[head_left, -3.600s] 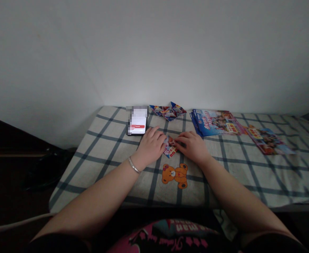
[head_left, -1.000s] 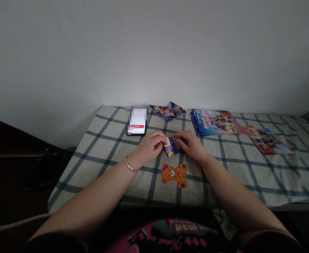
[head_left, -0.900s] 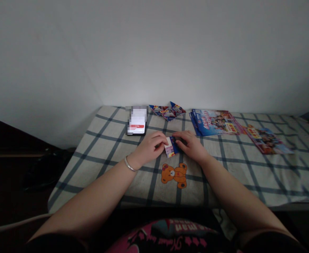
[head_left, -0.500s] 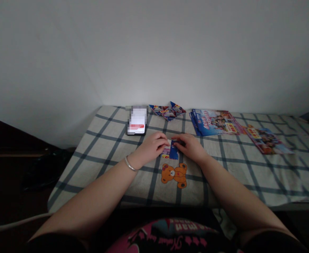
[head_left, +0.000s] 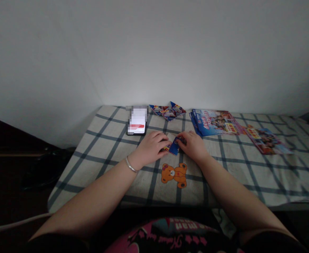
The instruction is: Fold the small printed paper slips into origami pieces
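Between my hands, just above the checked tablecloth, is a small folded piece of printed paper, blue with some yellow and red. My left hand grips its left side with bent fingers; a silver bangle circles that wrist. At the paper's right upper edge, my right hand pinches it between thumb and fingers. Parts of the paper are hidden under the fingers. Farther back lie folded paper triangles with the same kind of colourful print. A printed teddy bear shows on the cloth nearer to me.
A phone with a lit, blurred screen lies at the back left. To the right rest a stack of printed flyers and another flyer. A wall stands behind the table. On the lower left is a dark plastic bag.
The paper has turned and been folded or tilted, so its lower edge now slants and less of its print shows. Both hands have shifted slightly with it.
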A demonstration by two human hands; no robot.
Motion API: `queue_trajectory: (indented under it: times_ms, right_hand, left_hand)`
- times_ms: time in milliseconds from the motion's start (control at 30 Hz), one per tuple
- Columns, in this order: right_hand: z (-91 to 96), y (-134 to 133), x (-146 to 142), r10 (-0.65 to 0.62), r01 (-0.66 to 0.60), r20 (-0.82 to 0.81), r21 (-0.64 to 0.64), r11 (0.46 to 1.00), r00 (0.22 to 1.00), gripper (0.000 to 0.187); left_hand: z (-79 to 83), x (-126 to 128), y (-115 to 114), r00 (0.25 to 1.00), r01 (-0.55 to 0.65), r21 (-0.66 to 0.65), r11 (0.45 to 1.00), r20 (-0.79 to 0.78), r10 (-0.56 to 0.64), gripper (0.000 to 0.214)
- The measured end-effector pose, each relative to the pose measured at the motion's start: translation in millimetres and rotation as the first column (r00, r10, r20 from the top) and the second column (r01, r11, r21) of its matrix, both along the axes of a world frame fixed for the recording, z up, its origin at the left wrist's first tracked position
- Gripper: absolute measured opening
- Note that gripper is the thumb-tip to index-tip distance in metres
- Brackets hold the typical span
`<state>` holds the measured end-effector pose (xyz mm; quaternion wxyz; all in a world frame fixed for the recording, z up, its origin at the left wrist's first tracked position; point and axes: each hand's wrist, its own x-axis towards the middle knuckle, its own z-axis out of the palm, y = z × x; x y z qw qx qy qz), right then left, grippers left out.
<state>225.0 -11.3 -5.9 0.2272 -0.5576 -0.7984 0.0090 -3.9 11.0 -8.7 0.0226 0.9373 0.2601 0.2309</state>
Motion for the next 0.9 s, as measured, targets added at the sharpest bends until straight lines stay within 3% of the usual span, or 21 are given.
queue_trajectory:
  times_ms: [200,467,900]
  right_hand:
    - [4.2,-1,3,0.07,-0.07,0.025,0.008,0.997,0.997,0.009]
    - [7.8,0,15,0.282,-0.281,0.02,-0.031,0.959,0.959,0.028]
    - [9.7,1,19,0.365,-0.388,0.21,0.08,0.918,0.907,0.021]
  left_hand:
    - [1.4,1,-1,0.996,-0.041,0.03,0.999,-0.077,0.043,0.026]
    - [3.3,-3,3,0.991,-0.093,0.071,0.993,-0.091,0.099,0.024]
    - [9.5,0,-4,0.987,-0.096,-0.023,0.995,-0.135,0.092,0.027]
